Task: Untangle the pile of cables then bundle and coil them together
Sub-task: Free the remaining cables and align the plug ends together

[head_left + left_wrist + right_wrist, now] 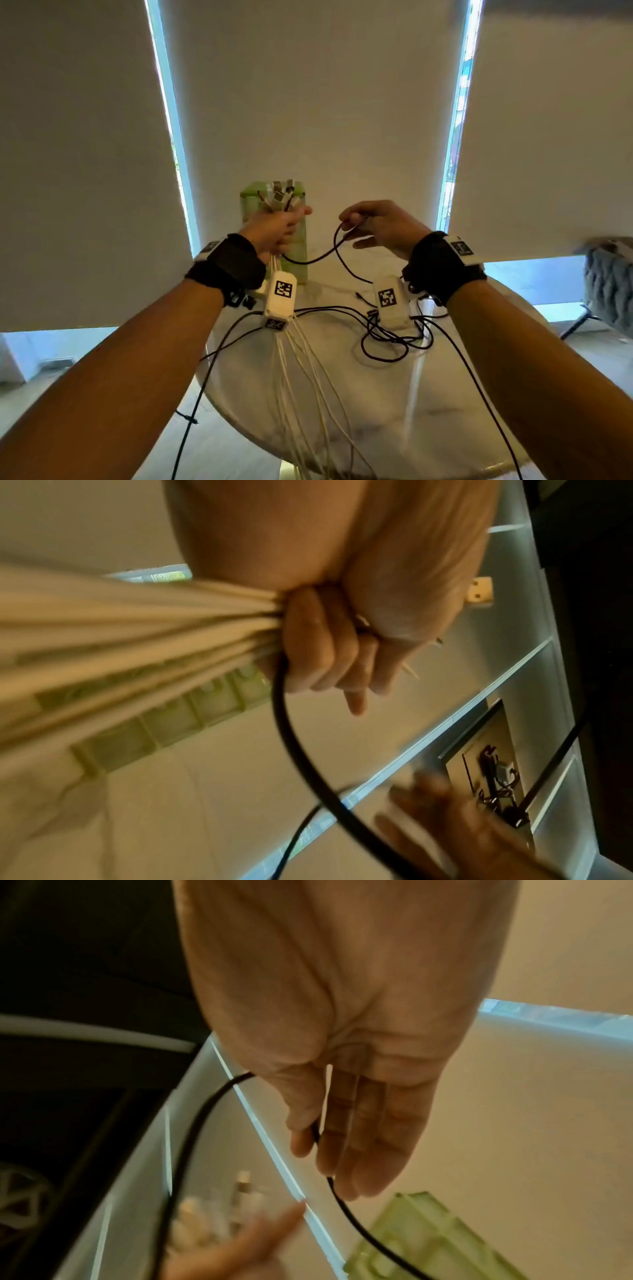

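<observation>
My left hand [279, 229] is raised above the round table and grips a bundle of white cables [301, 370]. Their plugs [281, 196] stick up out of the fist, and the cords hang down past the table's near edge. In the left wrist view, the fist [322, 647] closes round the white cables [137, 631] and one black cable [291, 737]. That black cable [318, 257] sags in an arc across to my right hand [358, 222], which pinches it between thumb and forefinger [308, 1139]. The rest of the black cable [359, 1229] trails down.
A loose tangle of black cables [394, 339] lies on the marble table [445, 394] under my right wrist. A translucent green box [296, 263] stands behind my left hand. A grey knitted seat [609, 284] is at the far right. Blinds cover the windows behind.
</observation>
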A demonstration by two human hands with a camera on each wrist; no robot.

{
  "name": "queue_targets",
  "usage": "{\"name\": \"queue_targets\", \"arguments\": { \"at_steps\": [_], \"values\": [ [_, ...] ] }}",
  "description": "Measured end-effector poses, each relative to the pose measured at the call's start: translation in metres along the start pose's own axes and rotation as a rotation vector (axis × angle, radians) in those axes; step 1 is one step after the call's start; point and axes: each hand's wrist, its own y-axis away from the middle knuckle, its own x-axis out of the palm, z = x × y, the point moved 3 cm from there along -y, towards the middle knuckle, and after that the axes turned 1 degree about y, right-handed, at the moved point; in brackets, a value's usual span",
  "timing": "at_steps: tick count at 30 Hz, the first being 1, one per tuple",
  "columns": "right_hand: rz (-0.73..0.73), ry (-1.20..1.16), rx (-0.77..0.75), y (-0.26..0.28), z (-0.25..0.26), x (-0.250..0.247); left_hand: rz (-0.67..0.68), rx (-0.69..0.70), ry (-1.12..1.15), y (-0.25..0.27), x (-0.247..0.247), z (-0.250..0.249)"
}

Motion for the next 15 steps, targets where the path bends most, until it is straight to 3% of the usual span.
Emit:
{"name": "queue_targets", "arguments": {
  "at_steps": [4, 8, 10, 13, 15],
  "values": [
    [0.075, -0.036, -0.175, 0.018, 0.05, 0.0, 0.234, -0.074, 0.028, 0.013, 0.039, 0.012],
    [-0.075, -0.071, -0.226, 0.021, 0.05, -0.014, 0.163, 0.027, 0.058, 0.013, 0.048, -0.009],
    [-0.028, 0.122, -0.097, 0.016, 0.027, -0.012, 0.144, 0.091, 0.116, 0.011, 0.044, -0.025],
    [0.255, 0.732, 0.183, 0.016, -0.019, -0.001, 0.096, 0.169, 0.194, 0.011, 0.029, -0.048],
    [0.201, 0.793, 0.271, 0.017, -0.037, -0.006, 0.052, 0.196, 0.224, 0.01, 0.017, -0.054]
  ]
}}
